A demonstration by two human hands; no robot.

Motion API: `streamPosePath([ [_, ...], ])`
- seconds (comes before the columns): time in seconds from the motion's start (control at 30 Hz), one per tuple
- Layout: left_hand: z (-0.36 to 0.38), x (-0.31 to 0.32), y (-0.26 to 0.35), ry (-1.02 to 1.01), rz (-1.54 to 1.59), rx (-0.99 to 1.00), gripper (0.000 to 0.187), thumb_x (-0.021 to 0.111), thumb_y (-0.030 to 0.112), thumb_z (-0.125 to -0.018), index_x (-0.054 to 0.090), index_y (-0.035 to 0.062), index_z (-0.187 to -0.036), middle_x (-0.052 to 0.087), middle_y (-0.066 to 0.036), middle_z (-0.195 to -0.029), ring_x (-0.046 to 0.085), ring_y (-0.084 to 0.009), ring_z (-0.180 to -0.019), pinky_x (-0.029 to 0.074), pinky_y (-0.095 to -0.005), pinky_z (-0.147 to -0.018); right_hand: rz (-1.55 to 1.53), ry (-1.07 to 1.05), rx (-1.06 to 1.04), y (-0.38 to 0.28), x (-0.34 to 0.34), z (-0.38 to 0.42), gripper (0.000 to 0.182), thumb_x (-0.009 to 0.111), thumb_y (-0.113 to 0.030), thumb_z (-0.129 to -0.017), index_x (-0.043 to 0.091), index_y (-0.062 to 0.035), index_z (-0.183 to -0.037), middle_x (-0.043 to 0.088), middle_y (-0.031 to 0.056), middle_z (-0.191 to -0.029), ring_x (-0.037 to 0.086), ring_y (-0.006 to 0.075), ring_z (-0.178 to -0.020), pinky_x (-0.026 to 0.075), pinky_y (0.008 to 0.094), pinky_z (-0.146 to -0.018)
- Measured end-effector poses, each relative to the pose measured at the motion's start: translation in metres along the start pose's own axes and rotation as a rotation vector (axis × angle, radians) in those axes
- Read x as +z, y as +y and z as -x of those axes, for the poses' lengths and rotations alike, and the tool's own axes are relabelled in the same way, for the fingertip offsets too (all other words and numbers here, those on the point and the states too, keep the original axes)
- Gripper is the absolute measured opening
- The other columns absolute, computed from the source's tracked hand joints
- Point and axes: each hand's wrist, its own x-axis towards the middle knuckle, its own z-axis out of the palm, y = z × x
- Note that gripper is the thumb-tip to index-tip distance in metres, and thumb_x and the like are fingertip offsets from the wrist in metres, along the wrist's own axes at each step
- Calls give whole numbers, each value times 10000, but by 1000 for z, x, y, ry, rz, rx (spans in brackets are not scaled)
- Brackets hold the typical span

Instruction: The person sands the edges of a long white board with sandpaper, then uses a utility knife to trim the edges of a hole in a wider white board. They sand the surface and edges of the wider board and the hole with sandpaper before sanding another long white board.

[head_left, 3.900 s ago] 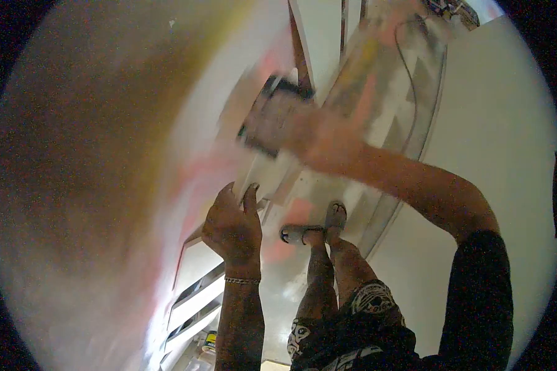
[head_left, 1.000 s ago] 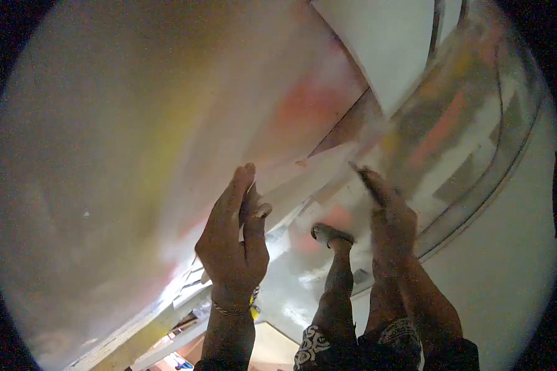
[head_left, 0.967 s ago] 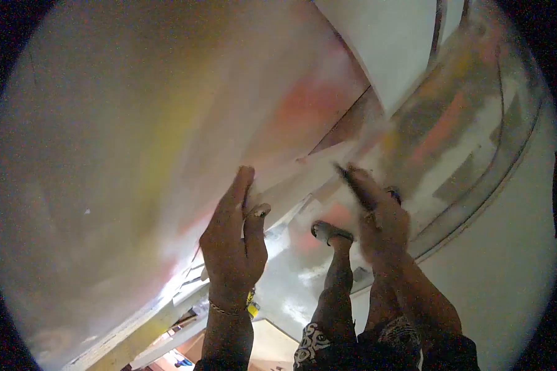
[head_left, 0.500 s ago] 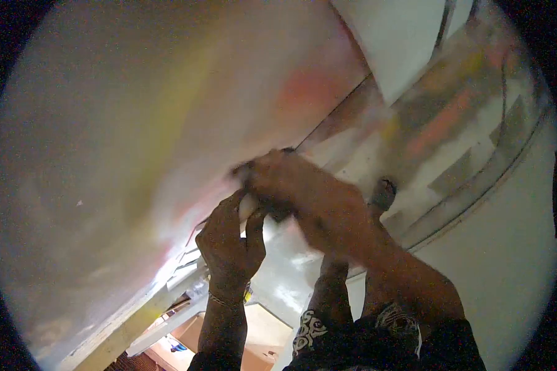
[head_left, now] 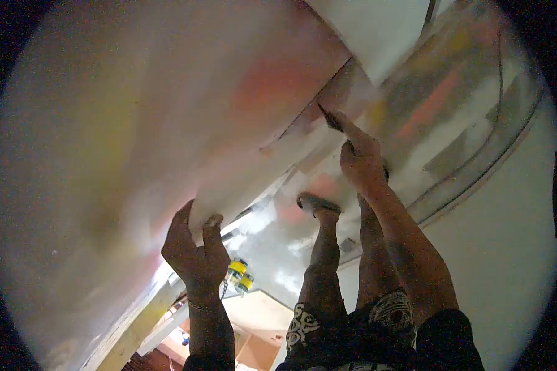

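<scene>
A large panel (head_left: 124,154), smeared with yellow, red and grey, slopes across the left and centre. My left hand (head_left: 195,253) is at its lower edge, thumb and fingers bent around a pale piece (head_left: 199,216) whose outline merges with the panel. Farther up and to the right, my right hand (head_left: 360,154) is closed on a dark pointed object (head_left: 332,119). Its tip lies near the dark line on the panel; whether it touches is unclear.
My feet, one in a dark sandal (head_left: 319,202), stand on the paint-stained floor (head_left: 430,117). Yellow-labelled containers (head_left: 240,275) are beyond my left wrist, above an open box (head_left: 260,318). A pale surface (head_left: 495,260) fills the right side.
My hands have moved apart: the right went up and right with the dark object, the left down and left. The sandal and the yellow-labelled containers have come into clearer view.
</scene>
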Motion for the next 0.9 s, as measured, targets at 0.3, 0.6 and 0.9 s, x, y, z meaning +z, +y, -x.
streamPosePath([
  [0.3,-7,1,25,49,-27,-79,280,672,130,-814,657,-4,-1059,708,-179,-885,720,-304,-792,571,-390,-742,-167,-279,-406,-96,-6,-10,617,503,108,-777,519,-55,-1371,528,180,-1399,464,390,-1309,399,479,-1109],
  [0.6,15,7,31,101,55,-49,293,675,80,-766,680,20,-1053,721,-167,-938,721,-308,-817,575,-384,-752,-121,-302,-162,-61,-5,3,622,579,114,-776,532,-86,-1362,553,148,-1405,549,339,-1273,480,412,-1036],
  [0.9,16,7,25,108,39,36,256,647,53,-773,692,40,-1024,739,-126,-949,720,-274,-803,567,-348,-729,-45,-277,-118,-42,9,8,678,647,94,-713,535,-80,-1359,508,164,-1448,528,332,-1304,475,400,-1046],
])
